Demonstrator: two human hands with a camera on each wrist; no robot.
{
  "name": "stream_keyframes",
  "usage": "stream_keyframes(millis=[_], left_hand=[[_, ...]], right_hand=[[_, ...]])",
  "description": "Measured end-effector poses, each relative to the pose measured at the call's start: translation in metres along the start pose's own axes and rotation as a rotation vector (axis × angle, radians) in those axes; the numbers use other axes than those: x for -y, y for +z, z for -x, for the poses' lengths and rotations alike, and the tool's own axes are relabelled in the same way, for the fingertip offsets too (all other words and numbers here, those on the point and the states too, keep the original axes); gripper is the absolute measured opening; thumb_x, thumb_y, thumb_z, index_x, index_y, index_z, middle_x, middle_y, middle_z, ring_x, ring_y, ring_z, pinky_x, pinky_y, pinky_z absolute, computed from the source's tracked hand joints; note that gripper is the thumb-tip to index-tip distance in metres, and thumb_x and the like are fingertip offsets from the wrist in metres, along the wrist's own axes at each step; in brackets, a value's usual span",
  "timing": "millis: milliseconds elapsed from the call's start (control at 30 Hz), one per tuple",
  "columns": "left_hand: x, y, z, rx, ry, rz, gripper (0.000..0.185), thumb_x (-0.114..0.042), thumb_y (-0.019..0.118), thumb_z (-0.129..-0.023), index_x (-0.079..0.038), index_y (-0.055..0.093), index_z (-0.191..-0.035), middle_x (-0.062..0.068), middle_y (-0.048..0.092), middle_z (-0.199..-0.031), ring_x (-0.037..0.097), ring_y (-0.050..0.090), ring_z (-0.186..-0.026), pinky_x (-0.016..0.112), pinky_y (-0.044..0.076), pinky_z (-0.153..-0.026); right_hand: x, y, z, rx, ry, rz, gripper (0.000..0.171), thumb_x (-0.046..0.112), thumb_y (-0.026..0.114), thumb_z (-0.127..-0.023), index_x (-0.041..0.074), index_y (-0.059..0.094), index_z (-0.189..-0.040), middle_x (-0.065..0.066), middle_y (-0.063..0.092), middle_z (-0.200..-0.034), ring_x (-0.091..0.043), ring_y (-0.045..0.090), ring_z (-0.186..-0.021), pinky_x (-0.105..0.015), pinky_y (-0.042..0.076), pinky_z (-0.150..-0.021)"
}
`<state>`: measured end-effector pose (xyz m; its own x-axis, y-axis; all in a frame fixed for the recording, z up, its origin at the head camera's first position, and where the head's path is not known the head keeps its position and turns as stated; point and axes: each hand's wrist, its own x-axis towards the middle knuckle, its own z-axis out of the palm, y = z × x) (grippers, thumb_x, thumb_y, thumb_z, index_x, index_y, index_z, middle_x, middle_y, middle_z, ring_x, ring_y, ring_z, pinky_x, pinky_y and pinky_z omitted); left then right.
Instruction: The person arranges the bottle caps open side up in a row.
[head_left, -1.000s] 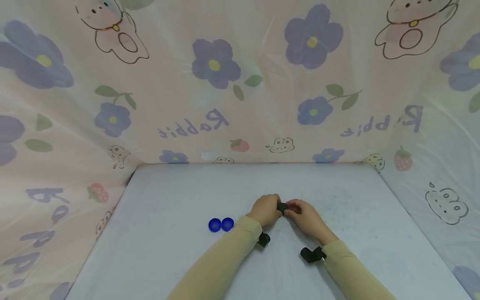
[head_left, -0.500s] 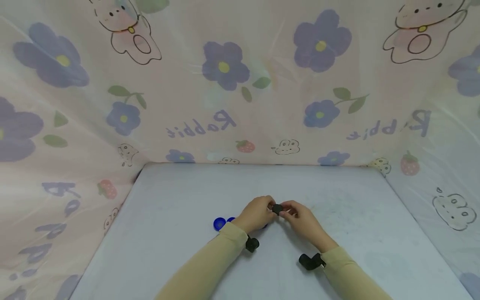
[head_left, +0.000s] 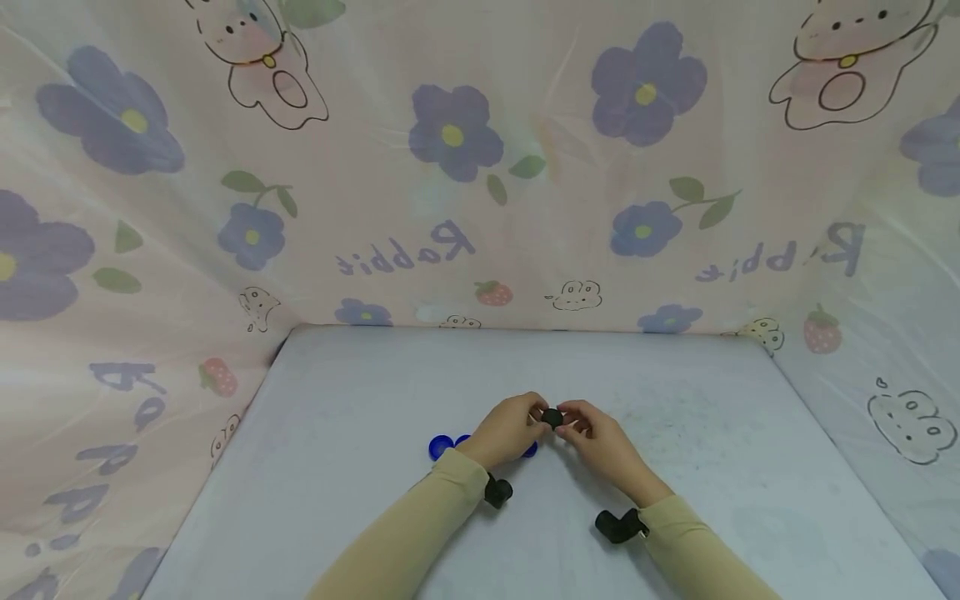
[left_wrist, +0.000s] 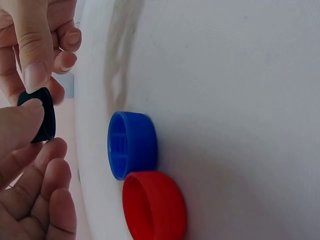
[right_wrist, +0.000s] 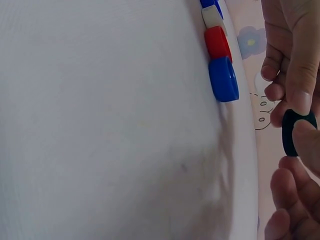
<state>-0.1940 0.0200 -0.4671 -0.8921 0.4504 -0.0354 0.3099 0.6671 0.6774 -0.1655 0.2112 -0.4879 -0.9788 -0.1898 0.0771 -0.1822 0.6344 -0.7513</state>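
A dark green, nearly black bottle cap (head_left: 552, 418) is held up between both hands, raised over the table. My left hand (head_left: 508, 431) pinches its left side with thumb and fingers. From the right, thumb and fingers of my right hand (head_left: 604, 442) pinch the same cap. The left wrist view shows the cap (left_wrist: 49, 120) tilted on edge, one thumb across its face. Just below the hands stands a blue cap (left_wrist: 141, 145) touching a red cap (left_wrist: 167, 207); the left forearm hides much of this row in the head view.
The row continues leftward with a white cap (right_wrist: 214, 18) beyond the red one, then a blue cap (head_left: 441, 448) at the left end. A white table (head_left: 360, 375) carries everything, with a printed curtain (head_left: 525, 225) behind it and at both sides.
Both hands have moved slightly left with the dark cap. The left wrist now covers part of the second blue cap, and the blue cap at the right end shows beside the left hand.
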Motion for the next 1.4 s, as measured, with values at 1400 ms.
stream_keyframes(millis=[1400], left_hand=[[0.0082,-0.0004,0.0051,-0.079,-0.018,0.180,0.023,-0.036,0.051,-0.101,-0.019,0.063,-0.111,-0.012,0.062,-0.087,0.004,0.057,-0.077,0.028,0.047,-0.071]], right_hand=[[0.0095,0.0032,-0.0007,-0.017,0.013,-0.003,0.037,0.025,0.067,-0.093,0.015,0.058,-0.127,0.003,0.065,-0.097,-0.012,0.058,-0.079,-0.030,0.047,-0.065]])
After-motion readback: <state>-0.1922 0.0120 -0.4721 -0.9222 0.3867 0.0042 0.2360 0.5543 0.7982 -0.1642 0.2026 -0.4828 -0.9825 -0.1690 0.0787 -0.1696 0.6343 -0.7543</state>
